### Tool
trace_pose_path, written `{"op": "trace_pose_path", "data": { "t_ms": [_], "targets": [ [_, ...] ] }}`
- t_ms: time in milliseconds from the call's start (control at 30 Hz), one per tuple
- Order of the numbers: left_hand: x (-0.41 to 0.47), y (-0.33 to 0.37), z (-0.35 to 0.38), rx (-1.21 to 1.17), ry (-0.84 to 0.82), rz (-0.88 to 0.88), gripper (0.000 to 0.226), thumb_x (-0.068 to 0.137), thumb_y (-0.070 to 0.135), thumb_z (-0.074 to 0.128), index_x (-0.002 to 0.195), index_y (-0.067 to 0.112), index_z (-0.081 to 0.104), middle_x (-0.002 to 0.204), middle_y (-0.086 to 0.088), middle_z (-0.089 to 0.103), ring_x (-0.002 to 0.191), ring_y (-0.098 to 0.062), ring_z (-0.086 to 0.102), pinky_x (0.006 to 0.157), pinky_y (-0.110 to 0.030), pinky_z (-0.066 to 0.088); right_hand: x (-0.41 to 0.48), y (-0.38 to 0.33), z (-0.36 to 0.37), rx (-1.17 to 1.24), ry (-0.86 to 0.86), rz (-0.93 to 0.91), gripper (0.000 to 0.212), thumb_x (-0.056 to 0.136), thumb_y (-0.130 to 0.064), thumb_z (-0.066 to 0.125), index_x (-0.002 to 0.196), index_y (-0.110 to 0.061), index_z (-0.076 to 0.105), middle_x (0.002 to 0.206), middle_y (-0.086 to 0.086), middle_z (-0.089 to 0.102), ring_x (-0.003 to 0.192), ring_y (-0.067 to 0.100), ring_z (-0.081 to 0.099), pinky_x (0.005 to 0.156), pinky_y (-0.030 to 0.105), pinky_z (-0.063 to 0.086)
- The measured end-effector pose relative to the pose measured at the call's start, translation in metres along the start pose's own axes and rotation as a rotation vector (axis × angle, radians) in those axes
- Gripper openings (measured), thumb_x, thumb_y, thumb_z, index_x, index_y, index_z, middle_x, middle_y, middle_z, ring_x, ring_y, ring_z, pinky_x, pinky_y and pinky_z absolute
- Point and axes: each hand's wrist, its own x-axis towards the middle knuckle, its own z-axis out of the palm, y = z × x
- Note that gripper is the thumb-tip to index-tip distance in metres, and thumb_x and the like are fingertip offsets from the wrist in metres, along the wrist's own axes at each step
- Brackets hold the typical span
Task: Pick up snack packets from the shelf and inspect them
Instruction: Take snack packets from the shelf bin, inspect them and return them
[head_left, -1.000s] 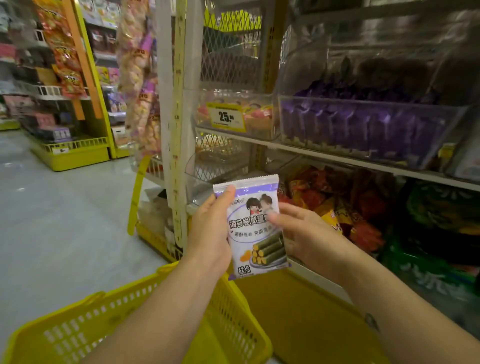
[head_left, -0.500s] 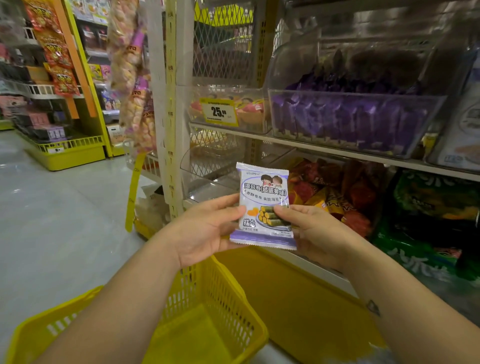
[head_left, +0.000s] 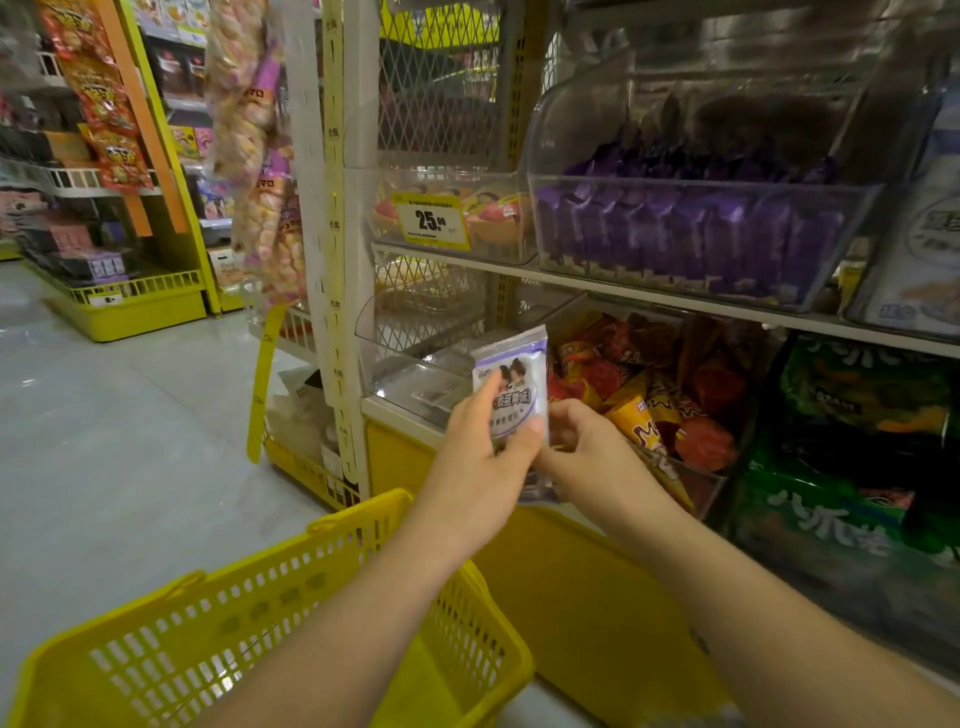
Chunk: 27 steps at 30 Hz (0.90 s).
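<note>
The left grip (head_left: 480, 462), a bare hand, pinches the packet (head_left: 519, 369) from the front. One finger lies up across the printed face and the thumb presses lower down. The right grip (head_left: 587, 452), also bare, holds the packet's right edge. Its fingers are curled in, and they seem to wrap round to the back, though the blur there makes that hard to be sure of. Both hands meet over the packet's lower half and hide it, save for a sliver below them.

The packet stands upright, white with purple bands and two cartoon figures near the top. It is held in the air just in front of the lower shelf (head_left: 675, 299), between a clear bin (head_left: 415, 374) and a bin of red and orange packets (head_left: 649, 395).

Green packets (head_left: 862, 405) lie to the right of those. On the level above, a clear bin holds purple packets (head_left: 685, 234), with a yellow price tag (head_left: 431, 221) reading 25 to its left.

A yellow basket (head_left: 249, 639) sits below the left forearm, over the grey floor (head_left: 104, 441). Strips of snacks (head_left: 254, 156) hang at the shelf's end.
</note>
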Motion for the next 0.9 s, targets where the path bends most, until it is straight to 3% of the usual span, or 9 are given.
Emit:
{"op": "trace_pose_path", "data": {
  "t_ms": [67, 133, 233, 333, 433, 533, 667, 767, 900],
  "targets": [
    [0.005, -0.006, -0.002, -0.119, 0.042, -0.054, 0.061, 0.096, 0.037, 0.054, 0.149, 0.041, 0.023, 0.151, 0.009, 0.034, 0.129, -0.009, 0.045, 0.105, -0.034, 0.044, -0.003, -0.001, 0.004, 0.015, -0.066, -0.035, 0.034, 0.085, -0.021, 0.07, 0.115, -0.021, 0.054, 0.1, 0.001, 0.069, 0.072, 0.012, 0.069, 0.056, 0.023, 0.055],
    [0.008, -0.009, -0.008, -0.195, 0.048, -0.085, 0.061, 0.097, 0.034, 0.054, 0.149, 0.044, 0.022, 0.151, 0.006, 0.037, 0.131, -0.019, 0.046, 0.107, -0.046, 0.043, -0.005, -0.001, 0.006, 0.053, -0.148, -0.053, 0.044, 0.085, -0.016, 0.071, 0.123, -0.023, 0.051, 0.109, -0.001, 0.066, 0.08, 0.015, 0.07, 0.06, 0.027, 0.057],
    [0.008, -0.012, -0.015, -0.352, 0.024, -0.081, 0.059, 0.098, 0.024, 0.053, 0.149, 0.042, 0.028, 0.147, 0.01, 0.046, 0.13, -0.013, 0.049, 0.107, -0.046, 0.043, -0.004, 0.001, 0.002, 0.029, -0.238, -0.071, 0.049, 0.089, -0.012, 0.067, 0.132, -0.025, 0.049, 0.123, -0.001, 0.061, 0.095, 0.015, 0.068, 0.067, 0.021, 0.055],
    [0.01, -0.012, -0.025, -0.578, -0.07, -0.155, 0.054, 0.094, 0.019, 0.055, 0.144, 0.034, 0.04, 0.136, 0.003, 0.059, 0.12, -0.02, 0.06, 0.099, -0.05, 0.049, 0.001, 0.001, -0.006, 0.142, -0.195, -0.063, 0.037, 0.092, -0.005, 0.059, 0.125, -0.02, 0.057, 0.119, 0.012, 0.064, 0.096, 0.011, 0.067, 0.076, 0.02, 0.054],
    [0.007, -0.009, -0.027, -0.803, -0.263, -0.219, 0.049, 0.087, 0.022, 0.054, 0.136, 0.028, 0.049, 0.13, -0.005, 0.064, 0.118, -0.026, 0.062, 0.095, -0.048, 0.052, 0.006, 0.0, -0.014, 0.363, -0.115, 0.015, 0.042, 0.086, -0.01, 0.067, 0.124, -0.023, 0.054, 0.116, 0.007, 0.067, 0.095, 0.014, 0.07, 0.07, 0.025, 0.056],
    [0.005, -0.006, -0.027, -0.853, -0.372, -0.22, 0.047, 0.089, 0.019, 0.05, 0.136, 0.023, 0.049, 0.131, -0.008, 0.063, 0.12, -0.027, 0.06, 0.094, -0.046, 0.053, 0.006, -0.001, -0.02, 0.49, -0.149, 0.044, 0.057, 0.074, -0.016, 0.074, 0.126, -0.027, 0.052, 0.109, 0.002, 0.072, 0.095, 0.017, 0.071, 0.067, 0.028, 0.058],
    [0.01, -0.008, -0.029, -0.649, -0.238, -0.123, 0.039, 0.091, 0.015, 0.055, 0.128, 0.028, 0.054, 0.124, 0.0, 0.067, 0.111, -0.02, 0.066, 0.081, -0.04, 0.057, 0.003, -0.006, -0.018, 0.192, 0.003, -0.153, 0.061, 0.079, -0.009, 0.076, 0.13, -0.028, 0.049, 0.107, 0.0, 0.07, 0.094, 0.01, 0.069, 0.073, 0.025, 0.057],
    [0.012, -0.014, -0.03, -0.56, -0.148, -0.067, 0.035, 0.095, 0.017, 0.055, 0.123, 0.036, 0.054, 0.12, 0.004, 0.068, 0.108, -0.018, 0.067, 0.078, -0.038, 0.057, -0.003, -0.013, -0.012, -0.016, 0.051, -0.318, 0.063, 0.08, -0.013, 0.075, 0.121, -0.048, 0.042, 0.106, -0.006, 0.063, 0.093, 0.001, 0.065, 0.074, 0.022, 0.057],
    [0.014, -0.019, -0.03, -0.737, -0.148, -0.089, 0.047, 0.088, 0.023, 0.058, 0.132, 0.037, 0.05, 0.124, -0.003, 0.067, 0.112, -0.024, 0.065, 0.078, -0.041, 0.056, -0.01, -0.021, -0.013, 0.095, -0.082, -0.397, 0.062, 0.083, -0.021, 0.071, 0.126, -0.054, 0.042, 0.106, -0.014, 0.066, 0.101, 0.004, 0.064, 0.078, 0.024, 0.056]
  ]
}}
